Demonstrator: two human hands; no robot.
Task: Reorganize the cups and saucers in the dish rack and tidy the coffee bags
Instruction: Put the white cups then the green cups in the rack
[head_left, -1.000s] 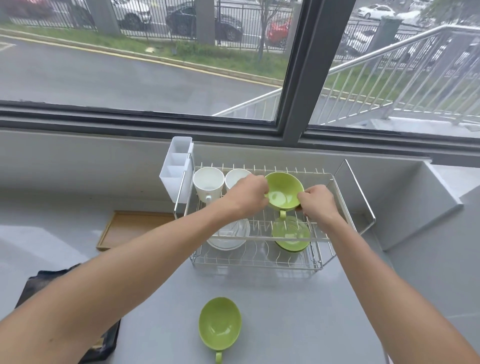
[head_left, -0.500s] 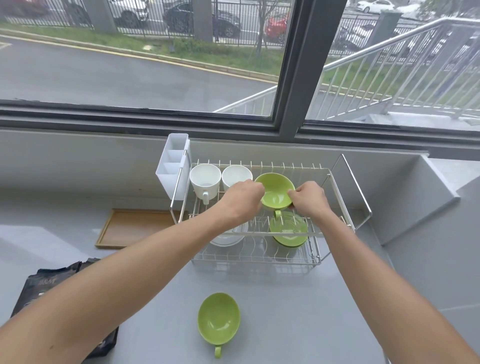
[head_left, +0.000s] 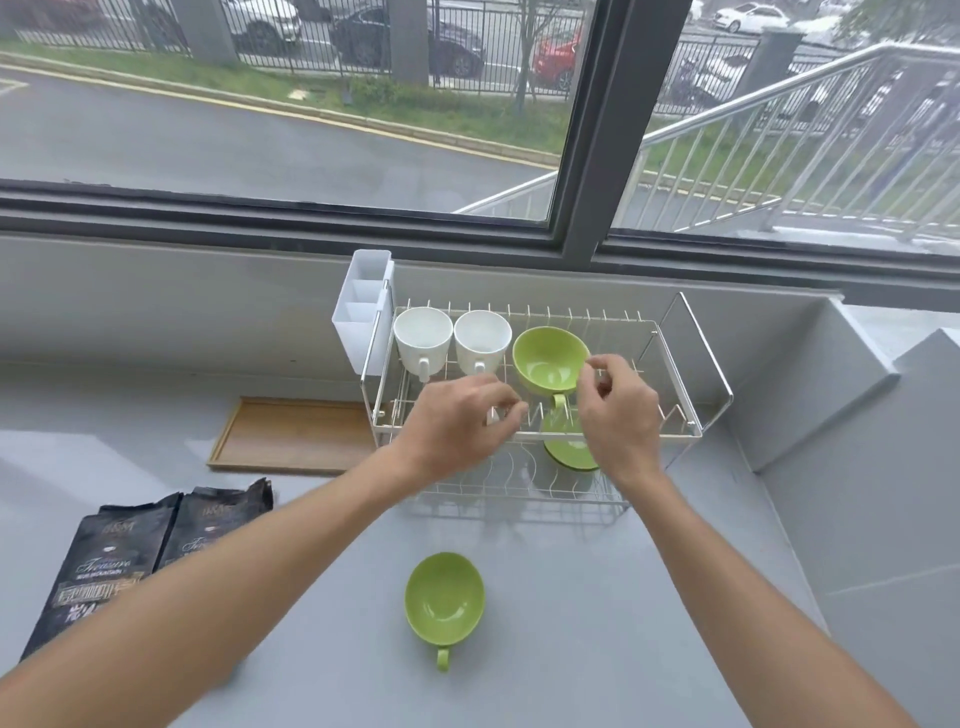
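A wire dish rack (head_left: 675, 434) stands on the grey counter under the window. On its upper tier sit two white cups (head_left: 422, 338) (head_left: 482, 338) and a green cup (head_left: 545, 364) in a row. My right hand (head_left: 618, 410) pinches the green cup's right rim with thumb and index finger. My left hand (head_left: 457, 421) hovers at the rack's front rail with loosely curled fingers, holding nothing. A green saucer (head_left: 569, 452) stands in the lower tier. A second green cup (head_left: 444, 603) sits on the counter in front. Two black coffee bags (head_left: 104, 566) (head_left: 208, 525) lie at the left.
A white cutlery holder (head_left: 363, 317) hangs on the rack's left end. A wooden tray (head_left: 291, 436) lies on the counter left of the rack. A grey wall step rises at the right, close to the rack's handle.
My left hand has let go of the green cup and pulled back to the rack's front rail. The cup now rests beside the white cups. The view has tilted down, showing both coffee bags.
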